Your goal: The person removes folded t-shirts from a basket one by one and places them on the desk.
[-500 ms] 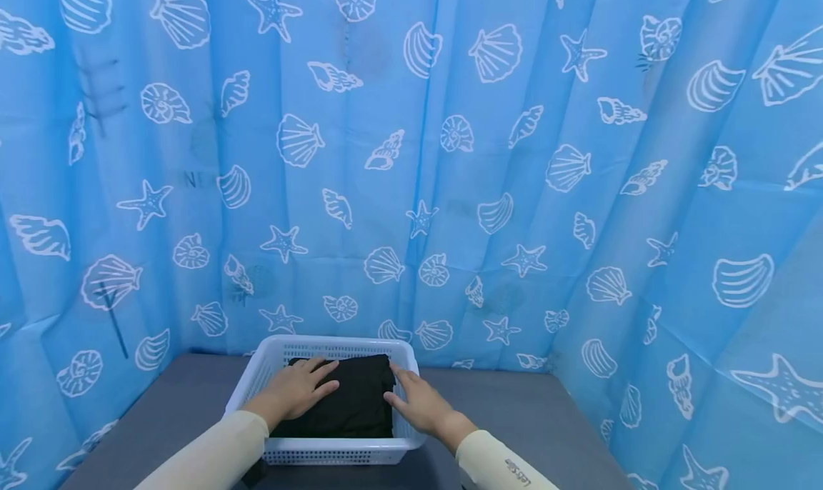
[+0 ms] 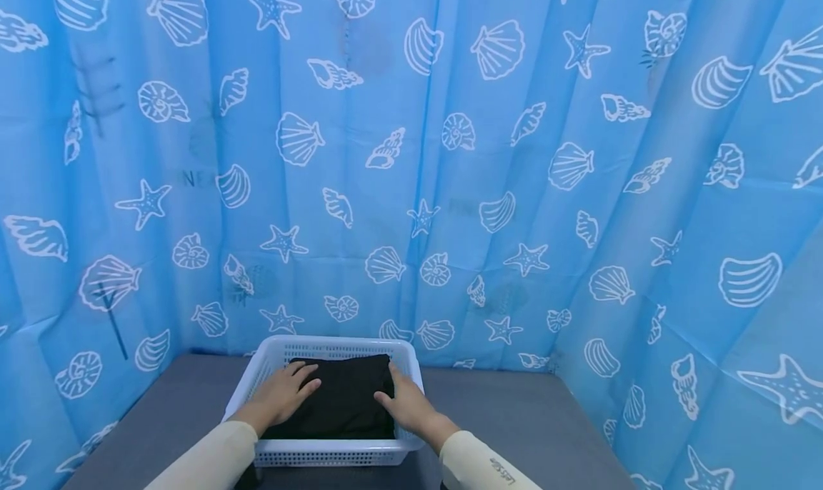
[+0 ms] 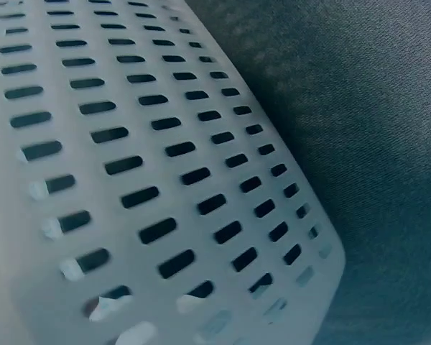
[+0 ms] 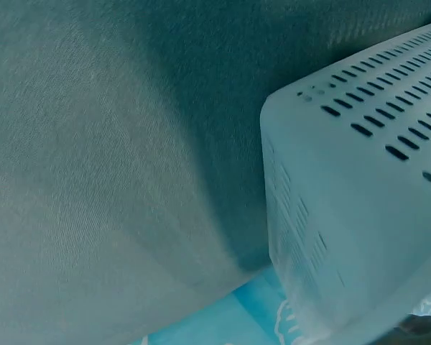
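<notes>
A folded black cloth (image 2: pixel 347 397) lies inside a white plastic basket (image 2: pixel 334 446) with slotted walls. My left hand (image 2: pixel 280 396) is over the cloth's left side, its fingers extended and thumb apart. On the opposite side, my right hand (image 2: pixel 409 406) reaches in by the right wall, with its fingers along the cloth's right edge and the thumb over the top of it. Only the basket's perforated wall (image 3: pixel 179 151) shows in the left wrist view. The right wrist view has a basket corner (image 4: pixel 330 194), with the fingers hidden.
The basket stands on a grey table (image 2: pixel 501 426), near its back. Behind and at both sides hangs a blue curtain (image 2: pixel 386 211) printed with white shells and starfish. Pale sleeves (image 2: pixel 208 458) cover both forearms.
My left hand has slid a little left and toward me over the cloth. My right hand has shifted slightly left, its thumb further over the cloth. The basket stays in place.
</notes>
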`<state>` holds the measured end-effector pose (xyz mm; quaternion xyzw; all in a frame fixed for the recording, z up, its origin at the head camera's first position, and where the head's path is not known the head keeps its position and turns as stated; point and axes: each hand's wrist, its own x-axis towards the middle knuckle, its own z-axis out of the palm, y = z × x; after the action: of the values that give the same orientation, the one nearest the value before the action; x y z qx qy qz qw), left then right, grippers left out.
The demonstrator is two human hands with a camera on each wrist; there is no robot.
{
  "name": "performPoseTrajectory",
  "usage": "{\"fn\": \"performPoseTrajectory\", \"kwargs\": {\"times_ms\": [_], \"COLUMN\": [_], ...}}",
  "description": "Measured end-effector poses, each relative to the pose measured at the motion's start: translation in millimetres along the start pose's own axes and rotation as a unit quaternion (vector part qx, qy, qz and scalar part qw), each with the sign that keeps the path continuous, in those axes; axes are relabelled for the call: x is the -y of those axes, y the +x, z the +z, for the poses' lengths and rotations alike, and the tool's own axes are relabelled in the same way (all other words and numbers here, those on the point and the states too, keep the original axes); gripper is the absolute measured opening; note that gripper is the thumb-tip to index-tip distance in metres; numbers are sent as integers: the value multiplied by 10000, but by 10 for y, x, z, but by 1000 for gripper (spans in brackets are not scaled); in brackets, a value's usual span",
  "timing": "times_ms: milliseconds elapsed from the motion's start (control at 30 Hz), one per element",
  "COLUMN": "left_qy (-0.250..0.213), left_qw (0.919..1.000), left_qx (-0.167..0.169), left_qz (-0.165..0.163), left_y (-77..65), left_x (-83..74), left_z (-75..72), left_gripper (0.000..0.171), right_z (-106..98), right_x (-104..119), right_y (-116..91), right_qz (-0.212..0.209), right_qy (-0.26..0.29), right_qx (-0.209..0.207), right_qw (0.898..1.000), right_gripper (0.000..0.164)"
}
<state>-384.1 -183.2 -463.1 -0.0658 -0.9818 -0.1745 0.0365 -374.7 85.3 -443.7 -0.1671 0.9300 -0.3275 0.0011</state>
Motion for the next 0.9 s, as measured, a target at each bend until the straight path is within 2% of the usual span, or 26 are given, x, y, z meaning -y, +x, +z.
{"fn": "performPoseTrajectory", "kwargs": {"times_ms": [200,333,500,767,900], "left_qy": [-525,-906,-1306,-1713,-1799], "left_qw": [9976,9938,9872,9823,9803], "left_qx": [-149,-172,-230,-367,-373], "left_qz": [-418,-619,-885,-660,-720], "left_y": [3,-7,-18,20,30], "left_x": [120,166,183,238,250], "left_z": [41,86,119,124,117], "left_gripper": [59,61,64,57,57], "right_z": [83,131,199,283,317], "right_x": [19,34,33,10,-17], "right_y": [43,70,133,162,202], "right_qz": [68,338,602,708,792], "right_qy": [294,514,476,613,707], "right_qx": [-194,-355,-493,-479,-444], "right_qw": [9994,9975,9958,9945,9934], "right_gripper": [72,73,75,77,77]}}
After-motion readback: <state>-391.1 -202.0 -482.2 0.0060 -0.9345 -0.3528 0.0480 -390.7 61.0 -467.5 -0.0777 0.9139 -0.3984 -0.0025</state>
